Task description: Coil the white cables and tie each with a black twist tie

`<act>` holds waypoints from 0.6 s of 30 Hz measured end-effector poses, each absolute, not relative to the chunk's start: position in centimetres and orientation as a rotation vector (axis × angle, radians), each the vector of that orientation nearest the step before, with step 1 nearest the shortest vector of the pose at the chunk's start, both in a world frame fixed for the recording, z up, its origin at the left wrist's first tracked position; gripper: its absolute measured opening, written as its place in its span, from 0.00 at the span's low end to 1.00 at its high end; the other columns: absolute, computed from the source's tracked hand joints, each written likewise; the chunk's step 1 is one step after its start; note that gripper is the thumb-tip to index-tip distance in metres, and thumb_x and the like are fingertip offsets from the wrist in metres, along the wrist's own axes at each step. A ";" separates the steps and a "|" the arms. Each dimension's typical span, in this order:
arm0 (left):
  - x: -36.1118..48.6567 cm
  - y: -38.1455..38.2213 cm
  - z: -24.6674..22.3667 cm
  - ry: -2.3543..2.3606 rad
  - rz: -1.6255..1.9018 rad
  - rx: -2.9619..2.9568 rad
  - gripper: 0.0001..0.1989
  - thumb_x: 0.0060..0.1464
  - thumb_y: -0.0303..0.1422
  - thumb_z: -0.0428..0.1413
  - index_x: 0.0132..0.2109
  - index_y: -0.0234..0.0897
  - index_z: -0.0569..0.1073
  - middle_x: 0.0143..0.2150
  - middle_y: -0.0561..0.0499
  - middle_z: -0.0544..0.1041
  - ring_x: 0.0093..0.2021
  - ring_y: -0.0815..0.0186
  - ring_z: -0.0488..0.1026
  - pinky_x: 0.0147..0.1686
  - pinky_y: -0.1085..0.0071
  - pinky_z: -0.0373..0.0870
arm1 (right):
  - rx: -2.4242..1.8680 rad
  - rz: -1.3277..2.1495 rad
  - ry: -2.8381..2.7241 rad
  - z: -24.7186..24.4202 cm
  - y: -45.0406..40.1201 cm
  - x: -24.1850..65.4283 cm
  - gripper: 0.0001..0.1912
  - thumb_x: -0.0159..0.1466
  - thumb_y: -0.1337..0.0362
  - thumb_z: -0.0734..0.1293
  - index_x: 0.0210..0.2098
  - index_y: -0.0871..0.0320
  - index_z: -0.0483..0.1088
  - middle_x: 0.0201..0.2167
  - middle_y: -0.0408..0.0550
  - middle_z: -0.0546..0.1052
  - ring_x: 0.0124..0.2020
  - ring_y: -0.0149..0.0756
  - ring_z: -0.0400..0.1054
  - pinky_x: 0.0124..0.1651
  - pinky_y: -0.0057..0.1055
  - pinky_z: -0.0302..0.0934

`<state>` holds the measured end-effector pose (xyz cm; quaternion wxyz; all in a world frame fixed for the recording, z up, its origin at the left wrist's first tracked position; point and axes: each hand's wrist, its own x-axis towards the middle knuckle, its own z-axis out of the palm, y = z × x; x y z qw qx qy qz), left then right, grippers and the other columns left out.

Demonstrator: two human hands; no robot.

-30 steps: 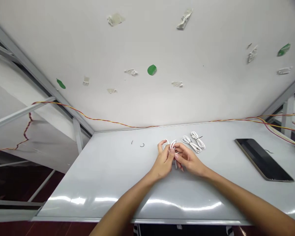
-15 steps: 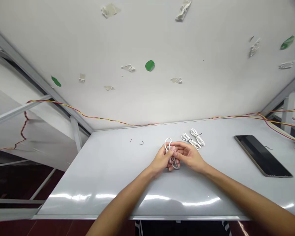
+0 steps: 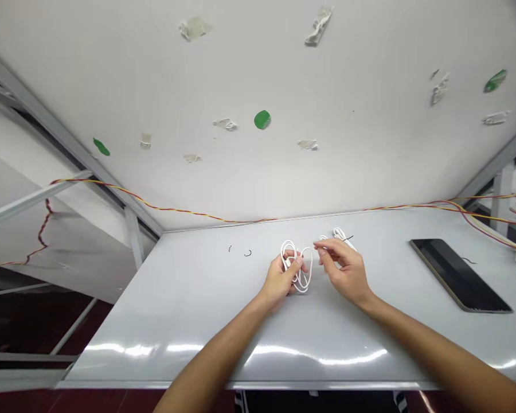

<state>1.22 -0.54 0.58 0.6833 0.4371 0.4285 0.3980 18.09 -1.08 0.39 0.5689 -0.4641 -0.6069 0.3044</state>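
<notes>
Left hand (image 3: 279,281) curls closed around a looped white cable (image 3: 303,281), its loops rising above the fingers near the middle of the gray table (image 3: 155,321). Right hand (image 3: 341,267) is half-open just beside it, fingertips pointing toward the loops and gripping nothing visible. Just behind that hand lies a bundled white cable (image 3: 339,233) with a black twist tie (image 3: 348,237), while a black tablet (image 3: 458,275) lies toward the right.

No text, label, brand or number can be read anywhere in view. The white cable (image 3: 311,269) and the black flat panel (image 3: 458,275) show no legible marking.
</notes>
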 end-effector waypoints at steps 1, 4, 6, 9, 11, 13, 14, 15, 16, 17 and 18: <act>1.1 -0.4 0.6 0.962 0.909 0.967 0.26 0.48 0.50 0.64 0.44 0.38 0.66 0.32 0.55 0.72 0.19 0.78 0.56 0.16 0.80 0.45 | -1.145 0.657 -1.429 0.4 -0.9 18.2 0.13 0.65 0.54 0.66 0.44 0.53 0.76 0.41 0.52 0.76 0.32 0.37 0.71 0.32 0.35 0.69; 1.0 -0.2 0.5 0.963 0.941 0.932 0.25 0.47 0.50 0.64 0.42 0.38 0.67 0.29 0.57 0.69 0.19 0.78 0.55 0.16 0.80 0.44 | -1.231 0.907 -1.479 -0.2 -0.3 18.2 0.18 0.63 0.50 0.67 0.46 0.54 0.74 0.35 0.50 0.77 0.26 0.36 0.69 0.25 0.32 0.66; 0.9 -0.1 0.3 0.979 0.939 0.917 0.24 0.47 0.50 0.64 0.40 0.38 0.66 0.23 0.60 0.63 0.18 0.78 0.53 0.16 0.80 0.43 | -1.182 1.162 -1.453 -0.7 -0.1 17.9 0.19 0.63 0.49 0.66 0.46 0.55 0.74 0.30 0.48 0.76 0.22 0.34 0.68 0.22 0.32 0.65; 1.2 -0.3 0.1 0.978 0.897 0.963 0.23 0.50 0.51 0.62 0.39 0.39 0.63 0.21 0.61 0.62 0.17 0.76 0.55 0.15 0.80 0.45 | -1.051 1.303 -1.405 -1.2 -0.4 17.4 0.17 0.62 0.51 0.68 0.43 0.55 0.75 0.30 0.48 0.77 0.27 0.37 0.72 0.29 0.35 0.70; 1.4 -0.6 0.2 0.955 0.848 1.037 0.23 0.51 0.52 0.60 0.39 0.40 0.62 0.23 0.58 0.68 0.17 0.75 0.58 0.15 0.79 0.49 | -1.006 1.326 -1.399 -1.3 -0.8 17.2 0.14 0.62 0.52 0.68 0.42 0.55 0.75 0.33 0.49 0.79 0.31 0.39 0.73 0.34 0.37 0.71; 1.5 -0.9 0.3 0.931 0.823 1.101 0.23 0.50 0.51 0.62 0.38 0.40 0.61 0.25 0.57 0.71 0.19 0.74 0.63 0.17 0.78 0.55 | -1.004 1.353 -1.393 -1.3 -1.0 17.2 0.13 0.62 0.53 0.68 0.40 0.55 0.76 0.34 0.49 0.79 0.33 0.40 0.74 0.35 0.37 0.71; 1.6 -1.0 0.4 0.920 0.833 1.131 0.23 0.49 0.49 0.63 0.37 0.40 0.60 0.27 0.56 0.71 0.21 0.73 0.65 0.19 0.77 0.58 | -1.019 1.357 -1.397 -1.2 -1.1 17.2 0.13 0.62 0.54 0.68 0.40 0.55 0.76 0.34 0.49 0.79 0.33 0.40 0.74 0.34 0.37 0.70; 1.6 -1.1 0.4 0.910 0.864 1.166 0.23 0.49 0.48 0.64 0.37 0.39 0.61 0.28 0.55 0.72 0.24 0.72 0.68 0.22 0.76 0.62 | -1.043 1.341 -1.409 -1.1 -1.1 17.3 0.13 0.62 0.54 0.69 0.40 0.55 0.76 0.34 0.49 0.80 0.32 0.40 0.73 0.34 0.36 0.70; 1.6 -1.1 0.3 0.901 0.905 1.206 0.23 0.48 0.47 0.65 0.36 0.39 0.61 0.30 0.54 0.72 0.28 0.70 0.71 0.26 0.75 0.65 | -1.073 1.297 -1.439 -0.9 -1.1 17.4 0.12 0.61 0.54 0.69 0.39 0.56 0.76 0.33 0.49 0.79 0.32 0.39 0.73 0.33 0.36 0.69; 1.5 -1.1 0.3 0.894 0.939 1.246 0.22 0.49 0.46 0.65 0.37 0.38 0.62 0.32 0.53 0.73 0.31 0.69 0.72 0.30 0.74 0.67 | -1.103 1.223 -1.480 -0.7 -1.0 17.6 0.12 0.61 0.54 0.69 0.38 0.56 0.77 0.33 0.49 0.79 0.32 0.39 0.72 0.33 0.35 0.69; 1.4 -1.0 0.2 0.889 0.957 1.281 0.22 0.50 0.45 0.64 0.39 0.38 0.63 0.33 0.52 0.73 0.34 0.68 0.73 0.33 0.73 0.68 | -1.132 1.124 -1.520 -0.5 -1.0 17.7 0.12 0.62 0.54 0.68 0.38 0.56 0.77 0.33 0.50 0.79 0.32 0.39 0.72 0.33 0.35 0.68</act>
